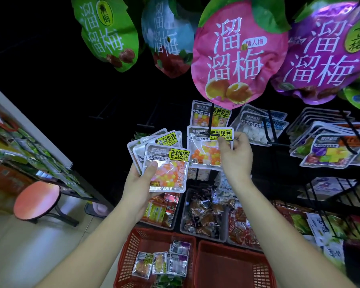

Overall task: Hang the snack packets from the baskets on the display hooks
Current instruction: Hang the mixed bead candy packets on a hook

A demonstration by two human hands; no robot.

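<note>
My left hand [140, 179] grips a fanned stack of silver snack packets [164, 163] with yellow labels, thumb on the front one. My right hand [235, 154] pinches the top right corner of one more such packet [204, 148] and holds it at the tip of a black display hook [211, 123]. Another packet of the same kind [202, 116] hangs farther back on that hook. Below, a red basket [131, 252] holds several small packets [160, 265]. A second red basket [233, 265] stands to its right.
Large plum snack bags [237, 53] hang overhead. More packets hang on hooks at the right [328, 146]. Grey bins of wrapped snacks [204, 219] sit under the hooks. A round orange stool [37, 200] and a shelf of goods [29, 154] stand at the left.
</note>
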